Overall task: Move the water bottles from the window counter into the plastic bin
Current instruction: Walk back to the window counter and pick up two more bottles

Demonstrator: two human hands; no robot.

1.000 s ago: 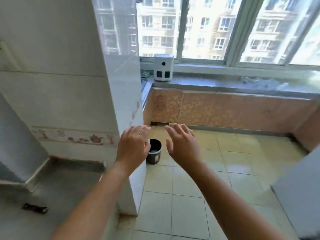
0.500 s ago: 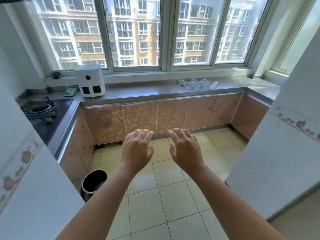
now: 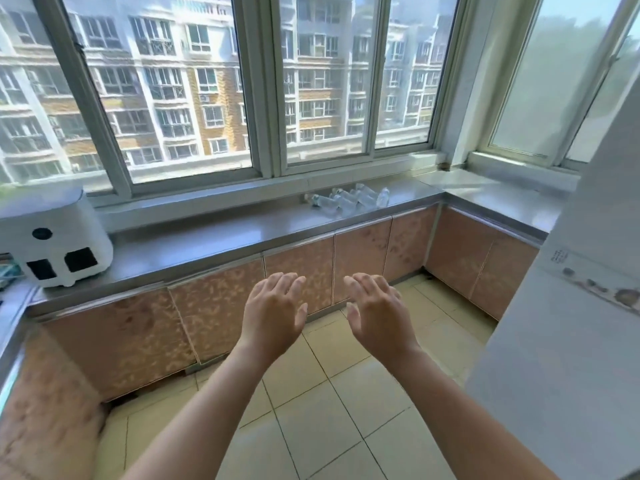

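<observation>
Several clear water bottles lie in a cluster on the grey window counter, right of its middle and close under the window. My left hand and my right hand are held out side by side over the floor, palms down, fingers apart, holding nothing. Both hands are well short of the counter and below the bottles. No plastic bin is in view.
A white boxy appliance stands at the counter's left end. Pink-patterned cabinet doors run under the counter, which turns a corner at the right. A white tiled wall juts in at the right. Beige floor tiles lie ahead.
The view has swung right and come closer to the window counter; the bottles look larger and nearer the centre. The black bucket and the stove have left the view. Both hands keep the same open pose.
</observation>
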